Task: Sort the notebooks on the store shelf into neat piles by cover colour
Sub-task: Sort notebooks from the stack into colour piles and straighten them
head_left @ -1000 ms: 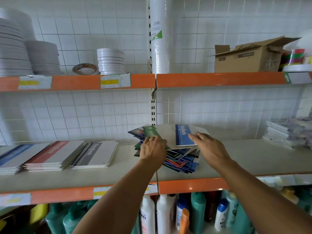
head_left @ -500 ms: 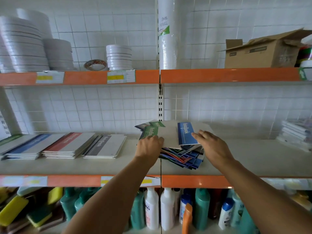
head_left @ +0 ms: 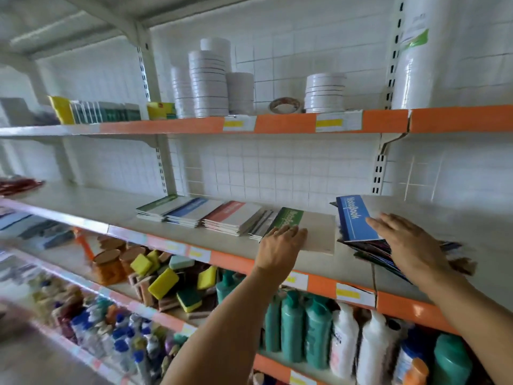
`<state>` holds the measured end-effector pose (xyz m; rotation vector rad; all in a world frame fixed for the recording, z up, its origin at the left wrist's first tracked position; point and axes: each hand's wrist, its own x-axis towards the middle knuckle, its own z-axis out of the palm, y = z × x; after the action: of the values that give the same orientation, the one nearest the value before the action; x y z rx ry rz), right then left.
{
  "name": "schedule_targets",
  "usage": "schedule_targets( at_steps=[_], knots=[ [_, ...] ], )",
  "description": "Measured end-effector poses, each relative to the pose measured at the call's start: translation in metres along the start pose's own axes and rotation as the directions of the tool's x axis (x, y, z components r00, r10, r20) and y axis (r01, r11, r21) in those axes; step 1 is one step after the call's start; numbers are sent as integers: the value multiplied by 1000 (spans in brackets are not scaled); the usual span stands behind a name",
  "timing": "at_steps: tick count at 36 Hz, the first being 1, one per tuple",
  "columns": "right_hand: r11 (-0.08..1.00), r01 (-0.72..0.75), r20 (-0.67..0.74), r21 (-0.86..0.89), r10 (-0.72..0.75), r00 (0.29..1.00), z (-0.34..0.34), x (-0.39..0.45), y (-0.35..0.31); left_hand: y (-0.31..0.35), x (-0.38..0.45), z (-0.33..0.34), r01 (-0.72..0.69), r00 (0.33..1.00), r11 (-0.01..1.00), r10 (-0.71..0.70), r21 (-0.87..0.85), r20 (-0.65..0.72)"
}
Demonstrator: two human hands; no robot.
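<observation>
My left hand grips a green-striped notebook by its near edge and holds it just above the shelf, over the grey pile. Left of that lie a red pile, a blue pile and a green pile. To the right, my right hand rests flat on a blue-striped notebook, which tops a messy mixed heap of notebooks.
Stacks of white tape rolls stand on the upper orange-edged shelf. Sponges and green and white bottles fill the shelves below. A slotted upright runs behind the heap.
My left hand has carried the green notebook left, off the mixed heap and over the grey pile. My right hand stays on the blue notebook. The view has swung left.
</observation>
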<state>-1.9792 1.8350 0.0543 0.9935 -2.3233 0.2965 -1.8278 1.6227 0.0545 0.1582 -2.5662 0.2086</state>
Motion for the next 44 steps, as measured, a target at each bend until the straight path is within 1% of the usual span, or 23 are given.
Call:
schedule_targets(
  at_steps=[3,4,7,10,12,14,18,20,22,24,25,27,28,32,38,41,44],
  knots=[
    [999,36,-2,-16,-36,999,4,10,-31,-34,-15,2,-12,999,1000,12,9,-37],
    [998,59,-25,-31,-60,998,8,13,-41,-46,-20,3,-12,999,1000,12,15,-37],
    [993,104,-15,-58,-105,994,16,22,-77,-82,-35,5,-6,998,999,9,40,-62],
    [980,185,-71,-71,-190,979,29,29,-112,-116,-52,8,-31,995,998,36,50,-98],
    [979,183,-70,-93,-190,979,35,34,-137,-139,-63,10,-28,994,996,37,89,-101],
    [977,192,-81,-90,-199,977,44,38,-157,-161,-71,15,-28,995,996,35,81,-96],
    [982,169,-49,-83,-174,984,60,44,-191,-196,-88,27,-11,993,1000,14,25,-121],
    [988,125,-32,-93,-129,991,63,45,-208,-207,-95,26,-2,990,1000,4,13,-141],
    [993,101,-9,-67,-102,995,64,50,-222,-218,-98,28,0,988,1000,1,2,-153],
    [996,91,45,-24,-90,995,67,57,-232,-229,-98,31,21,993,1000,-21,-1,-112],
    [992,121,96,-17,-119,988,69,61,-235,-235,-98,33,37,996,999,-36,2,-87],
    [993,119,218,0,-116,969,66,70,-242,-246,-99,35,65,993,998,-64,5,-103],
    [994,111,251,-3,-107,962,66,75,-245,-252,-98,35,77,990,997,-76,10,-121],
    [995,97,254,11,-96,962,76,97,-259,-275,-97,38,82,980,996,-76,28,-186],
    [995,94,285,36,-100,953,95,126,-295,-319,-101,43,123,973,988,-103,88,-205],
    [991,121,281,54,-131,951,107,143,-318,-346,-101,45,130,981,987,-114,94,-158],
    [989,132,274,69,-146,950,121,163,-342,-377,-99,52,124,982,986,-106,115,-154]
  ],
)
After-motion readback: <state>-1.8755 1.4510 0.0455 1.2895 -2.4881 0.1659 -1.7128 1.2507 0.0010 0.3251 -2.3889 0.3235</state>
